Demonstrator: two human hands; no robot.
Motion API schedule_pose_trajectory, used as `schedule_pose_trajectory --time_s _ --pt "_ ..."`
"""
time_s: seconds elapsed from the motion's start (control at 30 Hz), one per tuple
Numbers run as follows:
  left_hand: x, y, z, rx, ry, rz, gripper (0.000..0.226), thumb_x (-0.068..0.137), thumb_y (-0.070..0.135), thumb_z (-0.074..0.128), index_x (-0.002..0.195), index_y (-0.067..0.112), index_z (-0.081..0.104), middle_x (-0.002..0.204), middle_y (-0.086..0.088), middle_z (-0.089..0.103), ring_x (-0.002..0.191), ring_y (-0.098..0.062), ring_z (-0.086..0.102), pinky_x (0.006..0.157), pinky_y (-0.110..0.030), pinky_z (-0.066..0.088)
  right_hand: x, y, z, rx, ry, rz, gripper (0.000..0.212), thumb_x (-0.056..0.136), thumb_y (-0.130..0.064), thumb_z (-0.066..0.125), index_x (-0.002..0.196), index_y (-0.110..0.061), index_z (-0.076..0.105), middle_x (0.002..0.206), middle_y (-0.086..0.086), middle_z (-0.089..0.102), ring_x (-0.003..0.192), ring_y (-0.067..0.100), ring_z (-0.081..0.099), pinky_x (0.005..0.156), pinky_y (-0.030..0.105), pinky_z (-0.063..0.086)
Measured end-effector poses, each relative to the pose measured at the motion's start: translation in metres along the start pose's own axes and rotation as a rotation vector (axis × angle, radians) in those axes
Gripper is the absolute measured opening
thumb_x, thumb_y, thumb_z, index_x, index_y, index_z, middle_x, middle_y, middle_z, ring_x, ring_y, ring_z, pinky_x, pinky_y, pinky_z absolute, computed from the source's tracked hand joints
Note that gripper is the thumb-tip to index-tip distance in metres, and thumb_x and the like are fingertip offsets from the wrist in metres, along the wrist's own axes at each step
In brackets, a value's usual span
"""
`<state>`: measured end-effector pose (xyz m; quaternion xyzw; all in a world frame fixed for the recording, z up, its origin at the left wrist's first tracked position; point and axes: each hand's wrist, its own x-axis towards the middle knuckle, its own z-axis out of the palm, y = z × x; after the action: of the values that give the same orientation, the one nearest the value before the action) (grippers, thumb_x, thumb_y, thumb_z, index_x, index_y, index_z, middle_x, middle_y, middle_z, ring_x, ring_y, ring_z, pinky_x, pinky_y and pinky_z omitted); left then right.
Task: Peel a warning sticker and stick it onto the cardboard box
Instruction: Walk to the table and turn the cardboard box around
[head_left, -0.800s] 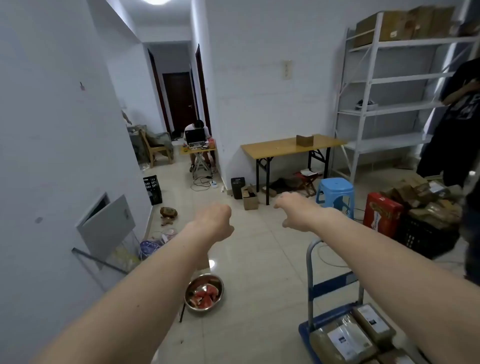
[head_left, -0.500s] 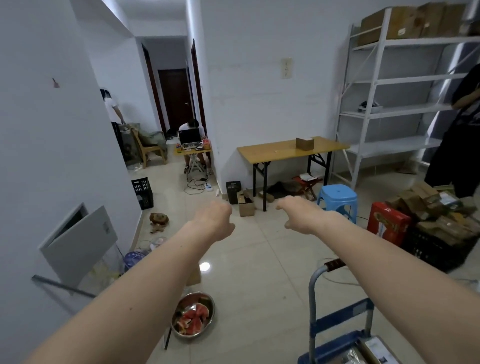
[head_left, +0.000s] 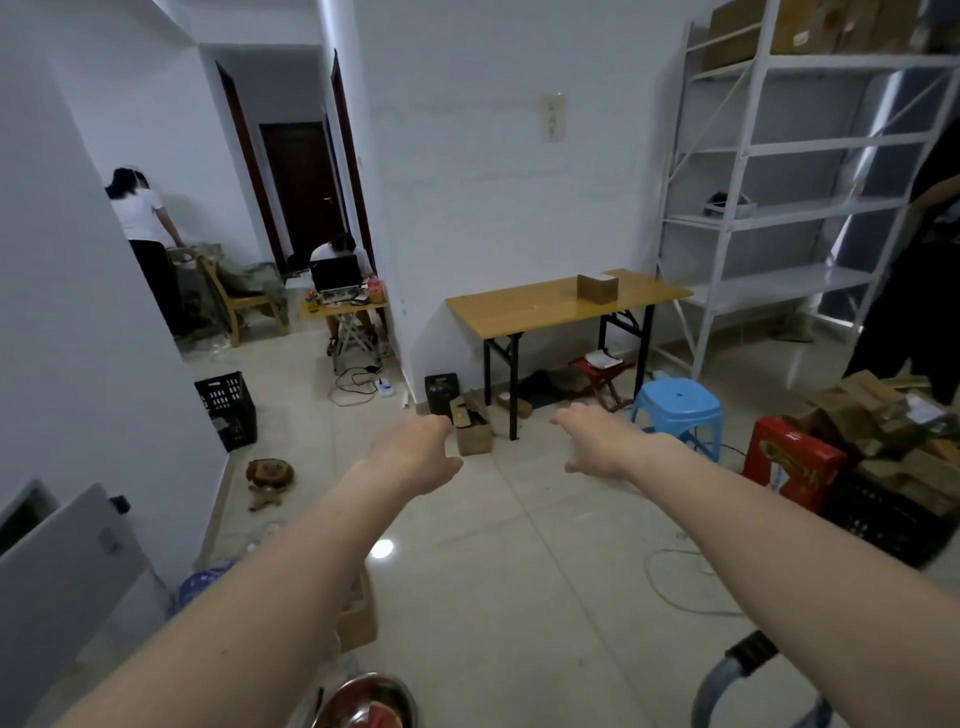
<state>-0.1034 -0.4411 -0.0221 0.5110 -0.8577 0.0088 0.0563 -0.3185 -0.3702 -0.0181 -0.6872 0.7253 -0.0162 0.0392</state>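
Both my arms reach straight out over the tiled floor. My left hand (head_left: 415, 452) and my right hand (head_left: 597, 439) hang palm down with fingers drooping away from the camera, and nothing shows in either. A small cardboard box (head_left: 597, 287) stands far ahead on a yellow folding table (head_left: 519, 312) against the white wall. No warning sticker is visible. The fingertips are hidden behind the backs of the hands.
A blue stool (head_left: 678, 410), a red carton (head_left: 789, 467) and a crate of boxes (head_left: 893, 467) sit at the right. A trolley handle (head_left: 748, 660) and metal bowl (head_left: 371, 701) lie at the bottom edge. White shelving (head_left: 779, 156) stands at the right; people are at left and far right.
The view has tilted up and moved forward; the trolley with parcels and the bowl slid toward the bottom edge. A standing person at the left came into sight. My hands stay outstretched.
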Motion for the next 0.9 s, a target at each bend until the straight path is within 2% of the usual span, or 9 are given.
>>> schedule_pose_trajectory --time_s 0.13,0.27,0.43,0.57,0.73,0.9 --pt "0.094 -0.043 -0.009 0.001 -0.007 0.004 0.034 0.085 0.034 0.056 0.115 0.017 0.055 0.115 -0.005 0.062 0.101 -0.024 0.059 0.069 -0.033 0.045 0.087 0.001 -0.012 0.001 0.003 0.009 0.062 0.081 -0.022 0.067 0.135 -0.015 0.037 0.134 0.011 0.046 0.121 0.030 0.046 0.095 0.044 0.046" --pt "0.177 -0.056 -0.004 0.006 0.010 0.055 0.028 0.085 0.028 0.056 0.111 0.017 0.058 0.110 -0.006 0.064 0.097 -0.026 0.060 0.072 -0.036 0.050 0.160 0.017 -0.023 -0.026 0.045 0.016 0.068 0.081 -0.024 0.067 0.140 -0.018 0.032 0.137 0.009 0.043 0.123 0.030 0.045 0.095 0.043 0.046" --pt "0.259 -0.055 0.020 -0.047 -0.042 0.129 0.033 0.083 0.037 0.057 0.111 0.019 0.060 0.089 -0.001 0.062 0.086 -0.023 0.061 0.062 -0.029 0.045 0.242 0.053 -0.026 -0.042 0.023 0.046 0.072 0.081 -0.026 0.068 0.141 -0.018 0.030 0.140 0.009 0.042 0.125 0.029 0.043 0.096 0.043 0.045" --pt "0.340 -0.055 0.030 0.001 -0.063 0.128 0.033 0.086 0.033 0.057 0.114 0.017 0.061 0.103 -0.005 0.066 0.094 -0.024 0.062 0.070 -0.034 0.052 0.311 0.093 -0.027 -0.031 0.037 0.041 0.073 0.081 -0.027 0.069 0.142 -0.018 0.030 0.141 0.008 0.042 0.127 0.028 0.043 0.098 0.042 0.045" --pt "0.453 -0.037 0.038 0.015 -0.107 0.103 0.029 0.088 0.032 0.054 0.111 0.015 0.061 0.107 -0.008 0.065 0.088 -0.024 0.061 0.063 -0.032 0.046 0.401 0.152 -0.038 0.002 0.012 0.040 0.076 0.080 -0.029 0.070 0.143 -0.017 0.028 0.143 0.009 0.040 0.129 0.029 0.041 0.102 0.042 0.042" --pt "0.559 -0.022 0.052 0.000 -0.079 0.135 0.029 0.088 0.037 0.053 0.109 0.018 0.061 0.100 -0.006 0.065 0.088 -0.026 0.060 0.061 -0.032 0.043 0.504 0.204 -0.050 0.026 0.049 0.034 0.076 0.081 -0.023 0.068 0.144 -0.018 0.026 0.143 0.010 0.040 0.129 0.030 0.039 0.099 0.042 0.043"
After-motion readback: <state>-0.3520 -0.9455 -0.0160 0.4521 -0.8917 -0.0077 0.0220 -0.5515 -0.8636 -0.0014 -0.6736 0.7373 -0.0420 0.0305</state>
